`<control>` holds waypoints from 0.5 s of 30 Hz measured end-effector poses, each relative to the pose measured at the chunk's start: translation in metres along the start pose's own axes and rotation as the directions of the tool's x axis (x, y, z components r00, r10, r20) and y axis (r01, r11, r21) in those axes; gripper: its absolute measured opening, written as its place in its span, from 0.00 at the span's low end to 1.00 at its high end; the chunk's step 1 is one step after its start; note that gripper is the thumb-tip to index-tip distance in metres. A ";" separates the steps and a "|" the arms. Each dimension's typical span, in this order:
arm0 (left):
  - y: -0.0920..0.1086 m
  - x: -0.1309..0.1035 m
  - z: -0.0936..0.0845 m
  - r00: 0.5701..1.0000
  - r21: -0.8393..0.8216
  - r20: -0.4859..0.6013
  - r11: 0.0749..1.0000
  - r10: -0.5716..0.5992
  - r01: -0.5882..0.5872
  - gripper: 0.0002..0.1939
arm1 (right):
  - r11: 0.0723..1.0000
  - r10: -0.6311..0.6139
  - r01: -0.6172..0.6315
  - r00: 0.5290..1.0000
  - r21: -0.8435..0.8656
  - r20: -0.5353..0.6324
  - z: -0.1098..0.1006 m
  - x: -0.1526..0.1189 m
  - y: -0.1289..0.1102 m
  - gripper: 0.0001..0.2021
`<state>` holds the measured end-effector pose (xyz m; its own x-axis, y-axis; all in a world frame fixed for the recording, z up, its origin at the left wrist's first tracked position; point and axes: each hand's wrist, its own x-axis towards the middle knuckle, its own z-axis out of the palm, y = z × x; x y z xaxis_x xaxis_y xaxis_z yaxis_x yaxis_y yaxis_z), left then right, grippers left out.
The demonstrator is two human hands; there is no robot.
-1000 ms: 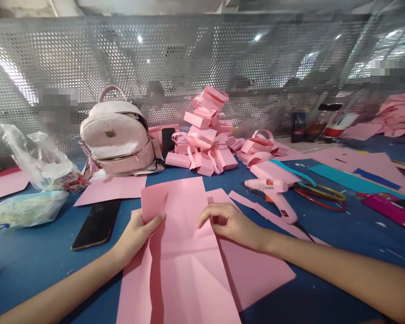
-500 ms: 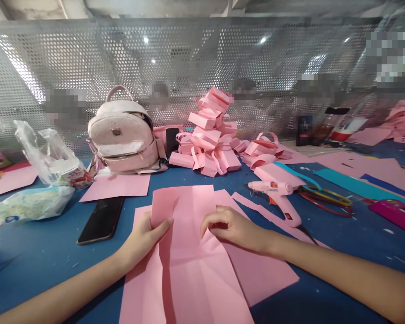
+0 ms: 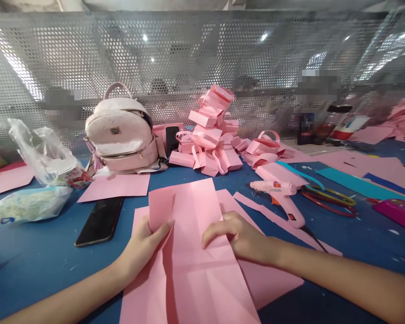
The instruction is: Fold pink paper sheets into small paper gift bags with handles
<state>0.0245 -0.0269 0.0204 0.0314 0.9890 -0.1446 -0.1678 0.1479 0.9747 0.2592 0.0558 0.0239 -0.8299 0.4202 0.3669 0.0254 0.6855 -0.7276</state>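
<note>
A creased sheet of pink paper (image 3: 195,216) is raised in front of me, its left edge folded inward. My left hand (image 3: 146,243) pinches that folded edge, thumb on top and the other fingers hidden behind. At the right edge, my right hand (image 3: 238,234) grips the same sheet, with a bent finger on its face and the rest behind it. More flat pink sheets (image 3: 270,281) lie beneath on the blue table (image 3: 47,279). To the right of my right hand rests a pale pink hot glue gun (image 3: 280,195) with an orange trigger.
Behind are a pink backpack (image 3: 121,135) and a heap of folded pink paper boxes (image 3: 209,139). A black phone (image 3: 99,222) and plastic bag (image 3: 50,157) lie left. Handled scissors-like loops (image 3: 337,200) and a magenta tool (image 3: 396,213) lie right. A perforated metal screen (image 3: 195,49) stands behind.
My right hand has shifted slightly right and down along the sheet's edge, its fingers now further behind it. The sheet's top tilts a little more. My left hand keeps its pinch.
</note>
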 end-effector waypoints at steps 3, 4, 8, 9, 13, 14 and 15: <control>0.000 0.001 -0.001 1.000 0.042 0.005 0.999 0.008 -0.008 0.20 | 1.000 0.012 -0.012 1.000 0.003 -0.013 0.000 0.000 0.001 0.10; 0.000 0.001 -0.001 1.000 0.054 0.010 0.998 0.010 -0.010 0.20 | 1.000 0.020 -0.020 1.000 0.008 -0.010 0.000 0.000 0.001 0.09; 0.001 0.001 -0.001 0.999 0.073 0.024 0.997 0.025 -0.027 0.21 | 0.993 0.108 -0.108 0.994 0.043 0.009 -0.003 0.001 -0.001 0.06; 0.001 0.001 -0.001 0.999 0.077 0.026 0.996 0.030 -0.032 0.21 | 0.989 0.138 -0.139 0.990 0.060 0.017 -0.004 0.002 -0.002 0.06; 0.003 0.000 -0.001 0.999 0.096 0.035 0.995 0.028 -0.031 0.20 | 0.963 0.205 -0.211 0.977 0.165 0.053 -0.005 0.002 -0.002 0.06; 0.003 0.000 -0.001 0.999 0.096 0.033 0.995 0.023 -0.026 0.20 | 0.956 0.213 -0.219 0.976 0.194 0.054 -0.004 0.002 -0.002 0.05; 0.003 0.000 -0.001 0.999 0.090 0.030 0.996 0.019 -0.022 0.20 | 0.949 0.219 -0.225 0.974 0.220 0.050 -0.004 0.002 -0.001 0.05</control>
<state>0.0235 -0.0267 0.0231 0.0578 0.9910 -0.1210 -0.0787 0.1253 0.9890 0.2597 0.0582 0.0275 -0.8310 0.5299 0.1691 0.0879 0.4253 -0.9008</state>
